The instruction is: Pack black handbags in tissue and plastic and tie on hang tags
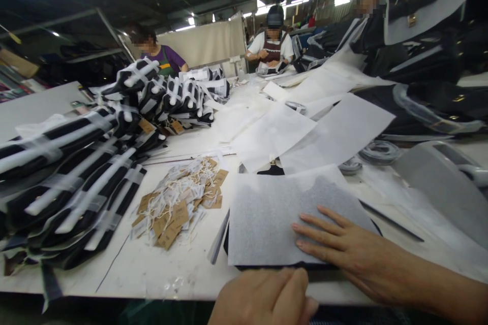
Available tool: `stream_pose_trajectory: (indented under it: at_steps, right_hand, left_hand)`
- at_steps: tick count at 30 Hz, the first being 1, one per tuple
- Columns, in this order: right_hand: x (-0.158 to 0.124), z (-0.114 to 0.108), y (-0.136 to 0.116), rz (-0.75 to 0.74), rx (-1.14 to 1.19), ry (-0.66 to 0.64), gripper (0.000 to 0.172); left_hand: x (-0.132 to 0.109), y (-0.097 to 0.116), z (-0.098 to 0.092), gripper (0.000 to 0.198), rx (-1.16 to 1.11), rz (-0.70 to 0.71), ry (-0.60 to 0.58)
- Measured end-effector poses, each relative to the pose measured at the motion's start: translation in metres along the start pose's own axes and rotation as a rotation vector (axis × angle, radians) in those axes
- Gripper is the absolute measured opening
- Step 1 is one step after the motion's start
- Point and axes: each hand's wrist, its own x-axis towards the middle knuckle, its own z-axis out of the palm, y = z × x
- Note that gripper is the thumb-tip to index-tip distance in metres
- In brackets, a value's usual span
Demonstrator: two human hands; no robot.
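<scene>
A white sheet of tissue paper [274,218] lies over a dark, flat item, apparently a bag [284,266], at the table's front edge. My right hand [343,241] rests flat on the right part of the sheet, fingers stretched out and spread. Just below the front edge of the dark item, my left hand [263,297] is closed with its fingers curled in. Whatever those fingers may hold is hidden. A black tab with a metal clasp [272,166] sticks out behind the sheet.
Left of the sheet is a pile of brown hang tags [173,223] with strings. Wrapped black bags [87,172] are stacked at the far left. More paper sheets [335,132] and coiled plastic-wrapped straps [379,151] lie behind. Co-workers [272,45] are across the table [190,274].
</scene>
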Motion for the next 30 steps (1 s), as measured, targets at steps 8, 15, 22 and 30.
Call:
stream_pose_trajectory:
  at_steps: [8,15,22,30]
  right_hand:
    - [-0.01,0.008,0.004,-0.019,0.074,0.029,0.077]
    - [-0.002,0.006,0.005,0.311,0.242,0.125,0.05]
    - [0.014,0.008,0.003,0.225,0.044,0.13,0.054]
    - [0.018,0.003,0.001,0.145,-0.085,0.17,0.058]
  left_hand:
    - [0.012,-0.037,0.061,0.047,-0.191,-0.191,-0.301]
    - [-0.013,-0.037,0.08,0.041,-0.275,-0.302,-0.206]
    - [0.007,-0.053,0.056,0.04,-0.266,-0.178,-0.43]
    - [-0.003,-0.06,0.063,0.042,-0.312,-0.184,-0.438]
